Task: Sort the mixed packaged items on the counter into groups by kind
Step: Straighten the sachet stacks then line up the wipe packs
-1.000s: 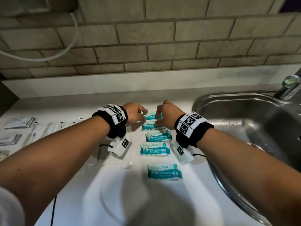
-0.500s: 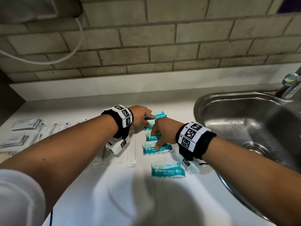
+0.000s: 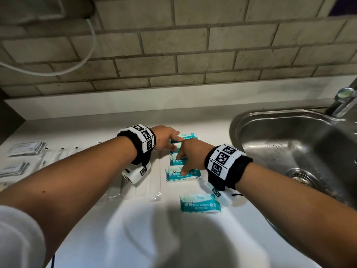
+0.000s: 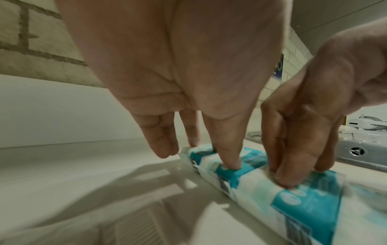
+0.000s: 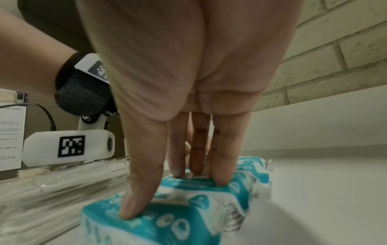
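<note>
Several teal-and-white mini wipes packs lie in a column on the white counter (image 3: 193,238). My left hand (image 3: 168,139) rests straight fingers on the far packs (image 3: 188,135); its thumb (image 4: 229,159) presses one pack (image 4: 226,172). My right hand (image 3: 190,154) touches the packs just nearer: its thumb (image 5: 142,195) presses the fourth pack (image 3: 190,176) (image 5: 167,220), its fingers (image 5: 222,169) the pack behind. The nearest pack (image 3: 200,203) lies apart, untouched. Clear flat sleeves (image 3: 135,188) lie left of the column.
A steel sink (image 3: 293,151) with a tap (image 3: 344,101) takes up the right side. Stacks of grey sachets (image 3: 27,148) sit at the far left edge. A brick wall backs the counter, with a white cable (image 3: 85,55) hanging on it.
My right hand has come back from the far packs toward me and now presses on the third and fourth packs. The left hand has moved right onto the far packs.
</note>
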Motion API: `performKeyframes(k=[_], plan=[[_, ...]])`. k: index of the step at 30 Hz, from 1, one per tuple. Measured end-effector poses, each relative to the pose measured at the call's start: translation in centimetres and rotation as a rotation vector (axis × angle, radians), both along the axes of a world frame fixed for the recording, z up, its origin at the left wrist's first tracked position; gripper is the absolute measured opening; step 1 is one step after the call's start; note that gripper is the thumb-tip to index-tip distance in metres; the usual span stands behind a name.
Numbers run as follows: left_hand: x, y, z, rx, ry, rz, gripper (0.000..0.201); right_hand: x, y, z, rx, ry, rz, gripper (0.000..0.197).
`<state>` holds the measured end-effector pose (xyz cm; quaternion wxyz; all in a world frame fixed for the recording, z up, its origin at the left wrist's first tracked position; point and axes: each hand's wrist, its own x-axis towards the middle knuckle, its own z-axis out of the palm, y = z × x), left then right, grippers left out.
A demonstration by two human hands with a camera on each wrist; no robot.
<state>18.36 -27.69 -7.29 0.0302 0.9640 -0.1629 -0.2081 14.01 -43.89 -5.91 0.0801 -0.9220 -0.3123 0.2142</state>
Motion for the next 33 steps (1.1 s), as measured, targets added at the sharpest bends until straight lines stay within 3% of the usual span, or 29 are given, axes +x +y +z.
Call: performKeyframes(k=[8, 13, 33], plan=[[-0.9, -1.3, 1.0, -0.022, -0.005, -0.05, 0.049, -0.3, -0.2, 0.2, -0.015, -0.01, -0.006, 0.056], [-1.1, -1.7, 1.0, 0.021, -0.029, -0.091, 0.051, -1.8, -0.4, 0.1, -0.017, -0.051, 0.072, 0.039], [-0.9, -1.0, 0.4, 0.018, 0.007, -0.059, 0.052, -2.6, -0.8, 0.4, -0.008, -0.001, 0.021, 0.036]])
